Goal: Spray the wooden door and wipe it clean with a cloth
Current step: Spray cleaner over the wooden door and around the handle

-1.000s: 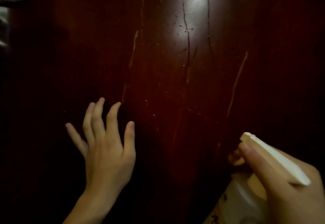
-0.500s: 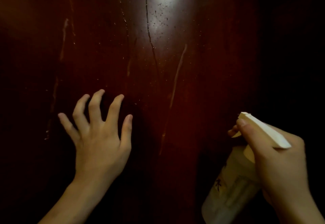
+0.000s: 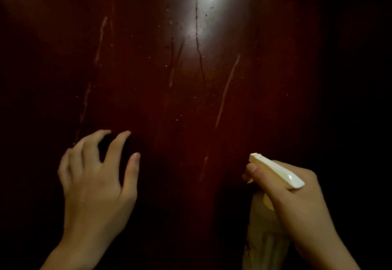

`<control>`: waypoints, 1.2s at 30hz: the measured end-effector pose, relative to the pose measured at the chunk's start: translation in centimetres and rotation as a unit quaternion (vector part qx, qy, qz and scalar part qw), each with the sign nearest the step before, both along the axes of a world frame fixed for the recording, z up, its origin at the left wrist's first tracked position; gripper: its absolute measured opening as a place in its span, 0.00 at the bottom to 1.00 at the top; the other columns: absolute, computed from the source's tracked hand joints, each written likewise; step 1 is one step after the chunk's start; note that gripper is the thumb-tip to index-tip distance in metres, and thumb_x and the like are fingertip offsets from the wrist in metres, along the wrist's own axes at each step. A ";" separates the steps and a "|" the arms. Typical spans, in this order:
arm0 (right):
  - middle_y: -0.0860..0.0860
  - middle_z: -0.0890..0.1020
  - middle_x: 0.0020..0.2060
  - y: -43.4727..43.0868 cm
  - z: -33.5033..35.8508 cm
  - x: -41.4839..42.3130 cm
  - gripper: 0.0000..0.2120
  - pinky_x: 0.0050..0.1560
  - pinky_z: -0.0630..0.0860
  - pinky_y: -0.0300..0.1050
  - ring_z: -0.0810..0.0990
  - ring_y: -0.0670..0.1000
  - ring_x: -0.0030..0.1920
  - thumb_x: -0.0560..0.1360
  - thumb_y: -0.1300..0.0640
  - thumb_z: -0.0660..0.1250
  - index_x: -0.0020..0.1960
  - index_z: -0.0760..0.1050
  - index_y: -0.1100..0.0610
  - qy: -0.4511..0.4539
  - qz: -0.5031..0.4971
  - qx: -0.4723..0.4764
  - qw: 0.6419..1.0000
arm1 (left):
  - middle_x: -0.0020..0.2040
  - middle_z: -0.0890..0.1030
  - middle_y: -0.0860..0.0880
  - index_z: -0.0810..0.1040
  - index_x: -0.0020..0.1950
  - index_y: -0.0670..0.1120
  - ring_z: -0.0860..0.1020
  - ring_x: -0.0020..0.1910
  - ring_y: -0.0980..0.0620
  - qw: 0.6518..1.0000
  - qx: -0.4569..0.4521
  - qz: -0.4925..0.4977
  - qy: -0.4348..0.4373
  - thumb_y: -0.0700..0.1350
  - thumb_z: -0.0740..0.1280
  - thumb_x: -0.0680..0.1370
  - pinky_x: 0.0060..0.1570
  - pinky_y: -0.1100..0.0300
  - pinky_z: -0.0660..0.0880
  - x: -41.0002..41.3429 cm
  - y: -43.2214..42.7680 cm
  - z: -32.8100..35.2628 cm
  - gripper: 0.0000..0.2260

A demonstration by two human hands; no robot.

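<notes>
The right grip point(image 3: 297, 201) is clamped on the spray bottle point(image 3: 275, 171), nozzle facing the door point(image 3: 148, 78) just ahead; the left grip point(image 3: 95, 184) hangs loose, empty. No cloth in sight, so the drips point(image 3: 227, 91) above could dry streaky.

The spray bottle point(image 3: 263, 238) runs off the picture's bottom edge, its dark label print too blurred to read. The right hand point(image 3: 297, 201) wrapped round its neck hides the trigger. The wooden door point(image 3: 191, 89) sinks into blackness at left and right, and whether the curled fingers of the left hand point(image 3: 95, 191) touch it cannot be told.
</notes>
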State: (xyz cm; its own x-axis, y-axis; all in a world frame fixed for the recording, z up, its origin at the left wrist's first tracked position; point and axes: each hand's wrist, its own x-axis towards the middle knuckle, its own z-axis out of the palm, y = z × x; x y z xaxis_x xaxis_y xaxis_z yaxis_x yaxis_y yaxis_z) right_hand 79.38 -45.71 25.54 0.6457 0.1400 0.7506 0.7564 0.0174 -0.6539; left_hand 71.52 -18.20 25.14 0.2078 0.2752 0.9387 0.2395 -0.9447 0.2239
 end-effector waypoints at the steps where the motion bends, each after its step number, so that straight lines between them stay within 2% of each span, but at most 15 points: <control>1: 0.55 0.86 0.37 1.0 -0.2 -0.3 0.11 0.41 0.76 0.47 0.85 0.55 0.41 0.74 0.49 0.74 0.36 0.85 0.54 -0.003 0.011 -0.020 1.000 | 0.72 0.69 0.43 0.75 0.73 0.48 0.64 0.73 0.39 1.000 -0.014 0.006 -0.010 0.57 0.56 0.82 0.71 0.28 0.63 -0.8 0.9 -1.2 0.24; 4: 0.64 0.82 0.36 4.7 -1.8 -2.0 0.24 0.34 0.71 0.51 0.80 0.64 0.41 0.71 0.40 0.72 0.38 0.81 0.63 -0.012 0.057 -0.066 0.996 | 0.72 0.69 0.41 0.75 0.73 0.45 0.63 0.72 0.36 0.998 -0.032 0.006 -0.044 0.54 0.57 0.81 0.68 0.28 0.65 -3.4 4.1 -5.4 0.23; 6: 0.66 0.81 0.37 7.8 -3.9 -3.4 0.27 0.37 0.73 0.57 0.80 0.67 0.42 0.70 0.40 0.70 0.39 0.79 0.67 0.000 0.096 -0.108 0.989 | 0.73 0.68 0.40 0.75 0.72 0.43 0.64 0.71 0.35 0.997 -0.048 0.014 -0.050 0.53 0.57 0.82 0.68 0.30 0.65 -4.9 6.6 -8.9 0.23; 10: 0.64 0.82 0.37 13.4 -9.1 -5.6 0.22 0.42 0.76 0.60 0.81 0.66 0.42 0.74 0.46 0.72 0.38 0.80 0.66 0.065 0.173 -0.187 0.965 | 0.75 0.64 0.43 0.71 0.74 0.46 0.64 0.73 0.38 0.996 -0.088 0.000 -0.024 0.53 0.57 0.84 0.71 0.31 0.64 -6.8 9.9 -17.0 0.20; 13: 0.57 0.86 0.35 15.8 -12.2 -6.3 0.13 0.50 0.79 0.58 0.85 0.58 0.42 0.76 0.54 0.73 0.36 0.84 0.60 0.114 0.181 -0.223 0.951 | 0.74 0.64 0.43 0.68 0.74 0.47 0.64 0.74 0.41 0.999 -0.032 0.010 0.028 0.51 0.57 0.84 0.75 0.35 0.59 -8.3 12.4 -21.9 0.20; 15: 0.54 0.87 0.36 17.0 -13.7 -6.6 0.12 0.53 0.79 0.56 0.86 0.53 0.42 0.77 0.55 0.72 0.36 0.85 0.58 0.138 0.190 -0.257 0.937 | 0.75 0.63 0.44 0.67 0.75 0.48 0.64 0.74 0.42 0.997 0.004 0.025 0.079 0.50 0.58 0.83 0.77 0.40 0.54 -9.6 14.1 -24.4 0.20; 17: 0.53 0.87 0.37 17.7 -15.0 -6.8 0.12 0.54 0.80 0.57 0.86 0.52 0.42 0.77 0.54 0.72 0.38 0.85 0.58 0.142 0.192 -0.286 0.928 | 0.76 0.62 0.44 0.66 0.76 0.49 0.63 0.75 0.42 0.992 0.033 0.031 0.119 0.50 0.59 0.83 0.77 0.39 0.54 -10.5 15.6 -26.5 0.21; 22: 0.54 0.87 0.36 19.1 -16.6 -7.8 0.13 0.53 0.80 0.59 0.86 0.53 0.42 0.77 0.52 0.72 0.36 0.84 0.57 0.113 0.199 -0.318 0.920 | 0.78 0.60 0.44 0.65 0.78 0.49 0.61 0.78 0.42 0.990 0.045 0.018 0.132 0.51 0.59 0.84 0.79 0.41 0.50 -10.7 16.7 -28.1 0.22; 26: 0.54 0.85 0.32 19.8 -17.1 -8.3 0.16 0.43 0.79 0.51 0.85 0.52 0.35 0.77 0.51 0.72 0.33 0.82 0.59 0.101 0.197 -0.317 0.922 | 0.77 0.61 0.45 0.66 0.76 0.49 0.61 0.77 0.43 0.993 0.035 0.013 0.110 0.51 0.58 0.83 0.78 0.41 0.50 -10.4 16.3 -27.8 0.21; 29: 0.58 0.83 0.31 19.3 -16.8 -8.0 0.19 0.37 0.75 0.53 0.83 0.58 0.34 0.76 0.49 0.73 0.33 0.80 0.61 0.083 0.195 -0.328 0.921 | 0.77 0.61 0.45 0.67 0.75 0.48 0.60 0.77 0.43 0.994 0.027 0.015 0.102 0.53 0.58 0.84 0.78 0.42 0.49 -10.2 15.8 -27.7 0.21; 31: 0.56 0.85 0.33 18.2 -16.1 -7.3 0.18 0.40 0.78 0.51 0.84 0.56 0.37 0.76 0.49 0.73 0.35 0.81 0.61 0.099 0.191 -0.321 0.922 | 0.77 0.61 0.45 0.67 0.75 0.48 0.60 0.78 0.43 0.994 0.034 0.012 0.104 0.53 0.57 0.84 0.78 0.42 0.48 -9.8 15.3 -27.4 0.21; 34: 0.53 0.88 0.39 15.5 -14.5 -5.9 0.10 0.52 0.80 0.46 0.87 0.50 0.43 0.76 0.54 0.73 0.41 0.85 0.61 0.144 0.188 -0.281 0.930 | 0.77 0.61 0.45 0.68 0.75 0.47 0.61 0.77 0.43 0.989 0.087 -0.008 0.120 0.52 0.59 0.84 0.78 0.43 0.48 -8.5 13.5 -26.6 0.21; 36: 0.52 0.88 0.41 12.9 -13.5 -4.7 0.09 0.54 0.80 0.43 0.87 0.49 0.46 0.76 0.55 0.72 0.44 0.86 0.61 0.156 0.166 -0.271 0.935 | 0.77 0.62 0.44 0.68 0.75 0.47 0.62 0.77 0.43 0.982 0.126 -0.035 0.140 0.52 0.60 0.84 0.78 0.42 0.49 -7.1 11.4 -26.1 0.21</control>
